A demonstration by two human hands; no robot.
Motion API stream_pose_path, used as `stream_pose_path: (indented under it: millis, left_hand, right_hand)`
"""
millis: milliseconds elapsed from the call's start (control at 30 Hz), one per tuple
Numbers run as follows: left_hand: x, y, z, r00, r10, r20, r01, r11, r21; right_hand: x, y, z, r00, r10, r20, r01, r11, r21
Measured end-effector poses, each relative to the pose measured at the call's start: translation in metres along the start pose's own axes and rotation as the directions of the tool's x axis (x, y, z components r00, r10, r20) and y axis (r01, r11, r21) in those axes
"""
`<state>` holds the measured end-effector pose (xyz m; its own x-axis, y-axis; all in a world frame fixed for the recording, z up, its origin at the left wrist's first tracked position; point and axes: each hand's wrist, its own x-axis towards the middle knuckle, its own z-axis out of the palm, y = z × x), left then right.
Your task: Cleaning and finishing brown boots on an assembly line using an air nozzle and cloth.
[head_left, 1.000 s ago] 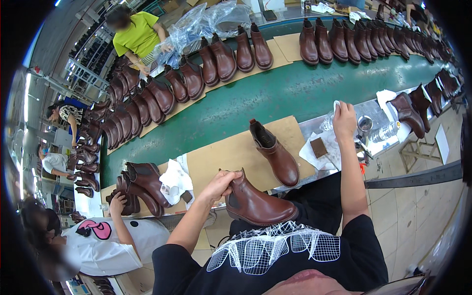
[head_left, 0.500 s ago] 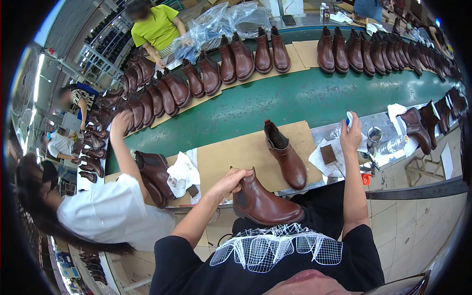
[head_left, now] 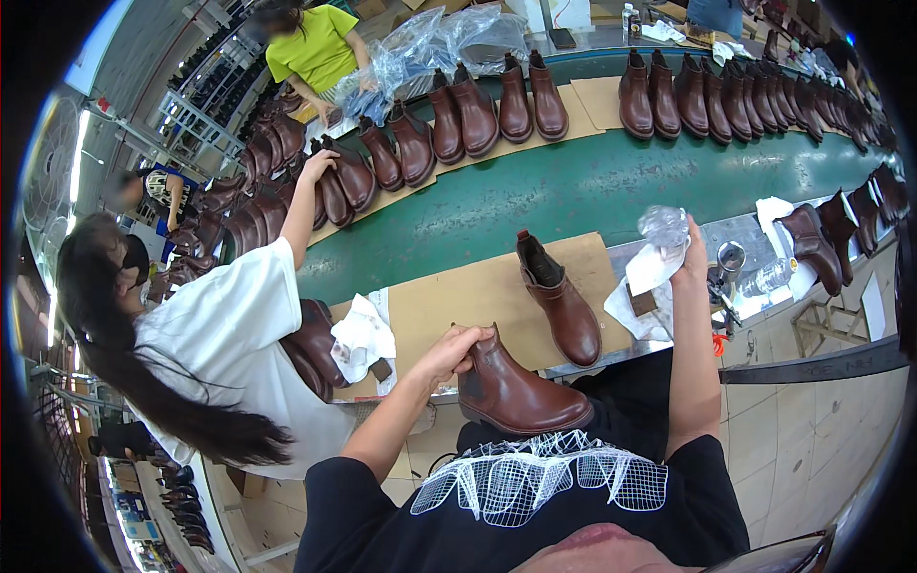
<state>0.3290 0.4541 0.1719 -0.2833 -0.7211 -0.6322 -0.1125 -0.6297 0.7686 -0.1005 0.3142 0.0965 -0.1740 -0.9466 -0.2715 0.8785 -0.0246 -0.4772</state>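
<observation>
Now our left hand grips the top of the brown boot resting on our lap, while our right hand clutches a white cloth over the table. Held one-handed, we judge the boot could slide off.

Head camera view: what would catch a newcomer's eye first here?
Probably the long rows of brown boots lined along the green belt at the top. Nearer, the left hand grips a brown ankle boot on the lap, while the right hand lifts a white cloth above the bench.
</observation>
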Motion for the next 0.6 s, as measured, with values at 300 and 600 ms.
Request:
stream_pose_path:
  millis: [300,600]
  left_hand:
    - [0.001,0.000,0.004,1.000,0.010,-0.025,-0.009,1.000,0.019]
    - [0.000,0.007,0.003,1.000,0.015,0.006,-0.016,0.982,0.186]
  right_hand:
    - [-0.015,0.012,0.004,0.608,-0.554,0.569,0.473,-0.324,-0.820]
    - [-0.023,0.002,-0.003,0.597,-0.603,0.529,0.433,-0.313,-0.845]
